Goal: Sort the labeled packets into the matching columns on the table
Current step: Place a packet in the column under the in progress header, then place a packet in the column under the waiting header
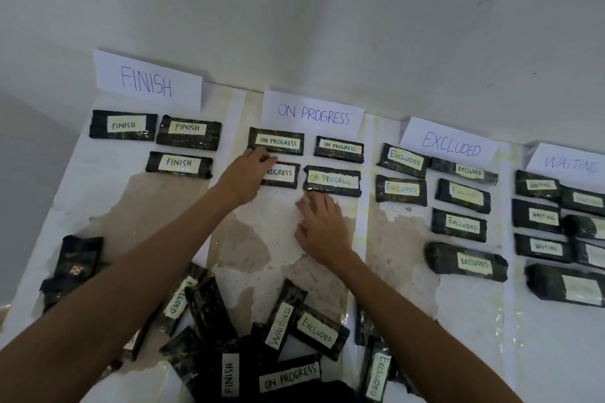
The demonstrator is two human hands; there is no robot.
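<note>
At 12 o'clock on the worktop (98,193), under the ON PROGRESS sign (313,113), the left hand (248,173) grips the left end of an ON PROGRESS packet (283,175), fingers curled over its edge. That packet sits as the near-left of four in the column. The right hand (322,229) lies flat and spread just below the neighbouring packet (332,181) at its 3 o'clock, holding nothing. I cannot tell whether its fingertips touch that packet.

To finish well, I would square the held packet with its neighbour, keep a gap from the one at its 12 o'clock, and leave the label readable before letting go.

There are no bins, only columns. Three packets lie under the FINISH sign (147,80) at 10 o'clock, four here, and six under the EXCLUDED sign (450,144) at 2 o'clock. More lie under the WAITING sign (569,162) at 3 o'clock, cut off at the edge of view. The unsorted pile (262,337) sits at 6 o'clock, mixed labels showing.
</note>
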